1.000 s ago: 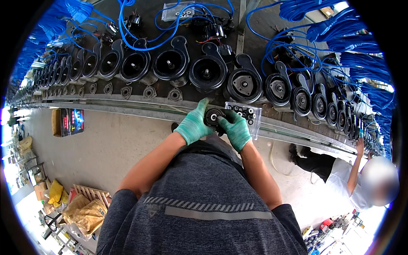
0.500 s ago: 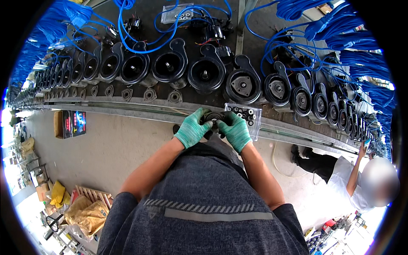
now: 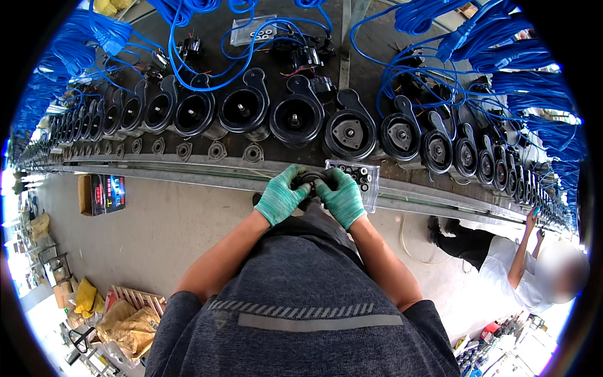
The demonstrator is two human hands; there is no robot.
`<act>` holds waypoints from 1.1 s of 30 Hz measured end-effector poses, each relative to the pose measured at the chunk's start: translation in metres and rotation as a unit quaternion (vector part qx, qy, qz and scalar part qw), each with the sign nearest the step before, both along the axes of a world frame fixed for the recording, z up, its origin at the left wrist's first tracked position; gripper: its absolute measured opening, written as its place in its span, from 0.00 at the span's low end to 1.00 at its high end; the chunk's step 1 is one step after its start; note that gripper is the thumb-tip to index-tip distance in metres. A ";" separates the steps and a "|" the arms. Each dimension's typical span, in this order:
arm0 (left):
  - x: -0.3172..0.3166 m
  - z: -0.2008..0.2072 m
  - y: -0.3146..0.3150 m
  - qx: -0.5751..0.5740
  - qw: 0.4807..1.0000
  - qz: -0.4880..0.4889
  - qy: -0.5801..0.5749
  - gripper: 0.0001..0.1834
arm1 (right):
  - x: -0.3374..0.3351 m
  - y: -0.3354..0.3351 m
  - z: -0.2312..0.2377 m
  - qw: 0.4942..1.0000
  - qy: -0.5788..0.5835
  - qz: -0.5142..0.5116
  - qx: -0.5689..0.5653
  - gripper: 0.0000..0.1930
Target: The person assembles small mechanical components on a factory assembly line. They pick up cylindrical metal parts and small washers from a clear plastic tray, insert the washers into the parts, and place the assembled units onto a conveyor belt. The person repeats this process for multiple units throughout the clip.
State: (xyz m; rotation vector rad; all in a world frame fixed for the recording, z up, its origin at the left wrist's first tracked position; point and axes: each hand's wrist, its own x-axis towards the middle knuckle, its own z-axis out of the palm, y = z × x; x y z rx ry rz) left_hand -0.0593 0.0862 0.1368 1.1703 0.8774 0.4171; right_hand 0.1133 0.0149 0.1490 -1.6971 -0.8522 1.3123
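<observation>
In green knit gloves, my left hand [image 3: 282,195] and my right hand [image 3: 341,196] meet at the bench's front edge. Between them they grip a small dark round metal part [image 3: 310,180], thumbs close together at its centre; fingers cover most of it. It resembles the loose flange plates, such as this flange plate [image 3: 253,152], lying along the edge to the left. Beside my right hand sits a clear plastic box [image 3: 372,196] of small black and light rings. Behind my hands stands a black round housing [image 3: 296,119] with a bare shaft; the neighbouring housing [image 3: 350,134] has a plate fitted inside.
Similar housings run along the bench both ways. Bundled blue cables [image 3: 502,56] and wired motor parts [image 3: 306,58] lie behind them, near another clear box [image 3: 253,31] with rings. A person [image 3: 502,257] works at the far right. A carton [image 3: 102,193] stands on the floor at left.
The view has shifted slightly, moving the bench a little left and down in the picture. My thumbs have drawn closer together over the part. The other person's arms have moved.
</observation>
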 end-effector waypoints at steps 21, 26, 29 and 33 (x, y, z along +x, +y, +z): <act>0.011 0.011 -0.010 0.039 0.994 -0.005 0.098 0.19 | -0.009 -0.011 -0.001 0.993 -0.110 -0.013 0.038 0.14; 0.008 0.009 -0.011 0.101 0.989 0.018 0.103 0.18 | -0.011 -0.012 -0.027 0.997 -0.060 -0.001 0.042 0.13; 0.002 0.015 -0.004 0.123 0.989 0.039 0.074 0.17 | -0.005 0.007 0.013 0.997 0.062 0.036 0.034 0.14; -0.003 0.046 0.021 0.224 0.972 0.034 0.058 0.18 | -0.004 0.036 0.027 0.996 -0.028 0.037 0.071 0.15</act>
